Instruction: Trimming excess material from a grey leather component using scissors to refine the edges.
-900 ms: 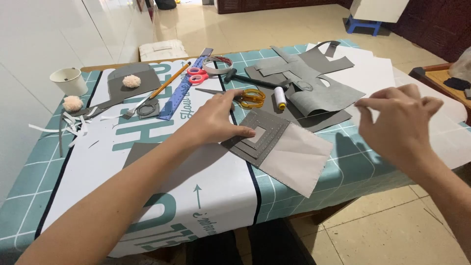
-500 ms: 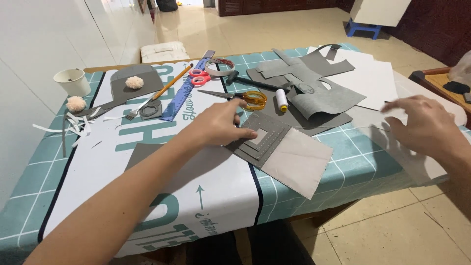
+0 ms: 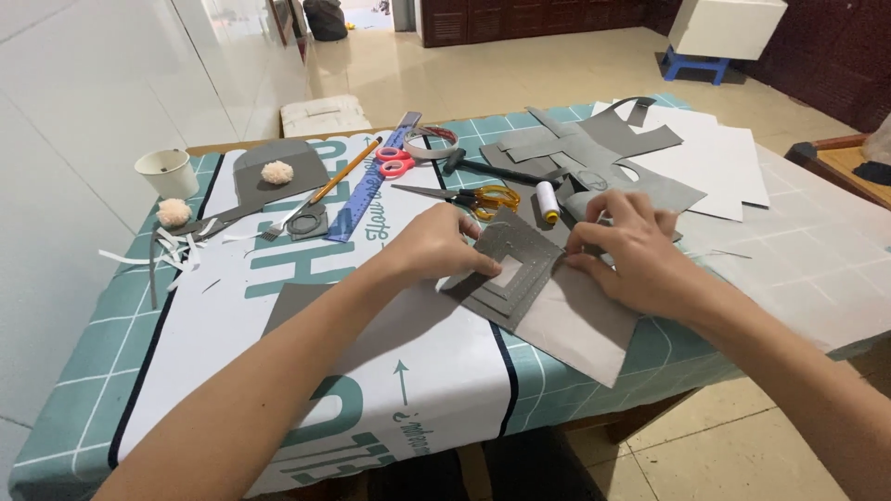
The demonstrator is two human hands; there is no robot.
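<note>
A small stack of grey felt square frames lies on a larger light grey felt sheet near the table's front edge. My left hand presses its fingertips on the left side of the frames. My right hand rests on the right edge of the stack and the sheet, fingers curled and pinching at the felt. Both forearms reach in from the bottom of the view.
Behind the hands lie yellow-handled scissors, a spool of white thread, more grey felt pieces, white paper sheets, a blue ruler, pink scissors, a pencil, pom-poms and a white cup.
My right hand swung out to the right side of the table, then came back left and down onto the felt stack. My left hand stayed pressed on the frames.
</note>
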